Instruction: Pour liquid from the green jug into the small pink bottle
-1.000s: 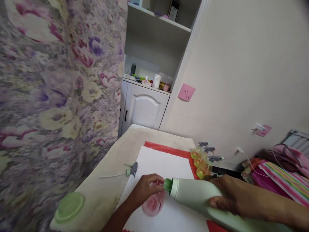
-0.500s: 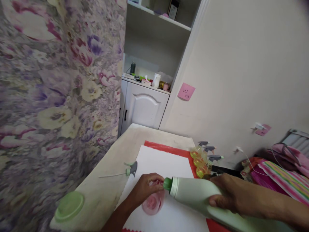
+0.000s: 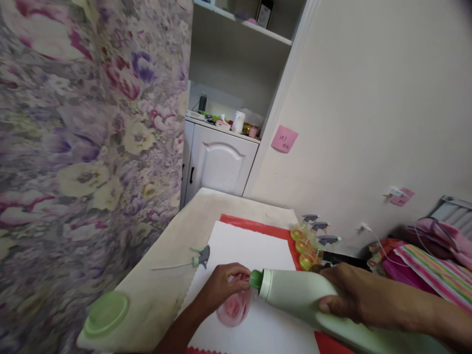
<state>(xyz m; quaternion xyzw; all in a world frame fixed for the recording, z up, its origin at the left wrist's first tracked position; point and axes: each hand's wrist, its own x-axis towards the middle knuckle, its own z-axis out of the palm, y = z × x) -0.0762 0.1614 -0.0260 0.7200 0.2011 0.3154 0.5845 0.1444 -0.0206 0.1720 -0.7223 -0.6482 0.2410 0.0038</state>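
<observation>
My right hand (image 3: pixel 354 297) grips a large pale green jug (image 3: pixel 295 295) tipped on its side, its green spout (image 3: pixel 255 279) pointing left. My left hand (image 3: pixel 221 285) holds a small clear pink bottle (image 3: pixel 233 309) upright on the white sheet (image 3: pixel 243 255), right under the spout. The spout meets the bottle's mouth; my fingers hide the neck.
A grey spray-pump head with a long tube (image 3: pixel 197 259) lies on the beige table (image 3: pixel 177 246). A green cap (image 3: pixel 106 313) sits at the near left corner. Three yellow spray bottles (image 3: pixel 308 241) stand by the wall. Striped cloth (image 3: pixel 435 275) lies at the right. A floral curtain (image 3: pixel 84 128) hangs left.
</observation>
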